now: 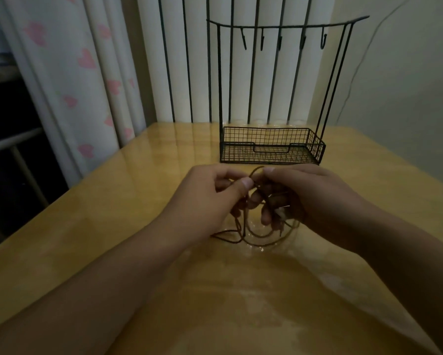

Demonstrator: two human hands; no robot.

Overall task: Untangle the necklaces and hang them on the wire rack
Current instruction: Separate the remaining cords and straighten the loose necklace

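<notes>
Dim room; a glossy wooden table [128, 201] fills the view, with a heart-print curtain [87, 73] at 10 o'clock. The left hand [205, 201] enters from 7 o'clock, wrist straight, thumb and forefinger pinching a strand of the necklaces [256, 235] at the centre. These dark cords lie partly looped on the table at 6 o'clock of the hands, partly lifted between them. The right hand [299, 198] enters from 4 o'clock, forefinger and thumb nipping the same raised loop, lower fingers curled with cords running among them; whether they grip is unclear. The wire rack [271, 147] stands upright at 12 o'clock, near the hands; its five hooks [283, 41] are bare.

Recommended procedure: hold the knot slack, never pull taut. Feed one free end back through the loop, separating cords gradually.
</notes>
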